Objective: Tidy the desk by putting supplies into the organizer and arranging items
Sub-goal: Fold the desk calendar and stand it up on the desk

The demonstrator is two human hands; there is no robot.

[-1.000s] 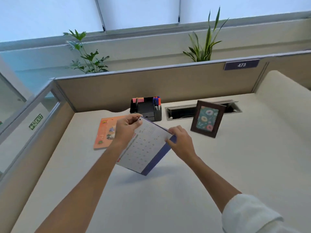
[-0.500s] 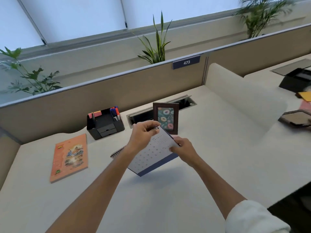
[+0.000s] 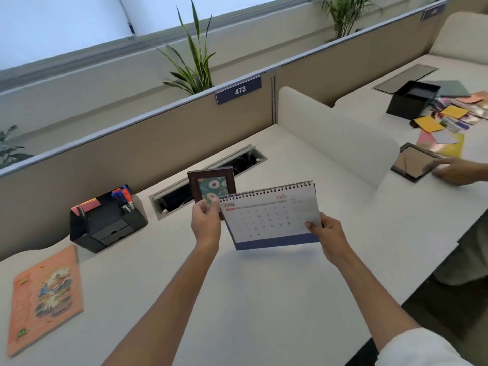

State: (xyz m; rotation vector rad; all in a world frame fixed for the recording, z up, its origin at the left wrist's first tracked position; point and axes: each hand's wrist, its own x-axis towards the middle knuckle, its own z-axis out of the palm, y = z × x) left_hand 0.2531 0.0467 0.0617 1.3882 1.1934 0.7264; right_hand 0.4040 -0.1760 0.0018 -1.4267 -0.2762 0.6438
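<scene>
Both hands pinching calendar [image 3: 272,217] above desk [image 3: 264,299], L hand [image 3: 205,223] at its left edge, R hand [image 3: 326,231] at lower-right corner; advisable: lowering base level, clear of frame [image 3: 211,186].

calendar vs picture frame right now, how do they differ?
1. The calendar is held up off the desk by the left hand and right hand; the frame stands on the desk untouched.
2. The calendar is white with a blue base strip and spiral binding; the frame is dark brown wood around a floral print.
3. The calendar is landscape; the frame is portrait.
Shared: both upright and facing the camera.
</scene>
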